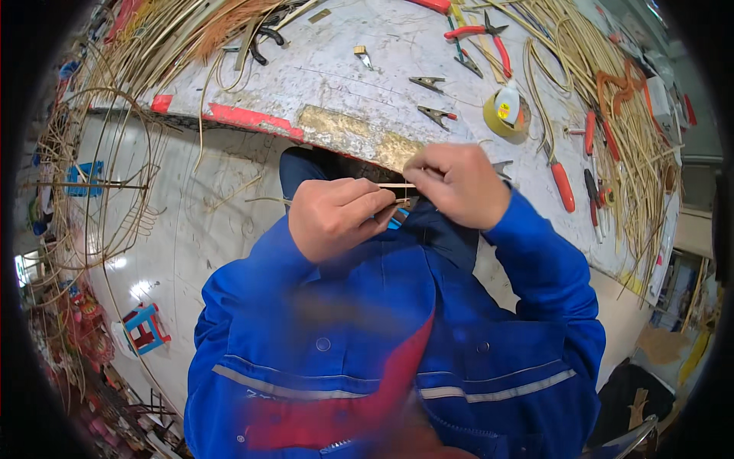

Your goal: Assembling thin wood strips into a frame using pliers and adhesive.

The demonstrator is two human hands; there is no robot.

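Note:
Thumb and fingers of my left hand [340, 216] are closed on a thin bamboo strip [396, 185], held above my lap just off the table's near edge. A pale strip end sticks out to the left of that hand. My right hand [462, 186] is closed in a pinch at the strip's right end, close to the left fingertips. A short thread-like line and a small brownish piece show between the hands, too small to make out. What the right fingertips hold is partly hidden by the fingers.
On the worktable [344, 88] lie red-handled pliers [489, 34], black spring clamps [436, 116], a tape roll with a small white bottle [506, 105], and a red-handled tool [562, 187]. Bundles of thin strips [634, 168] lie at the right. A wire-like frame [115, 183] stands left.

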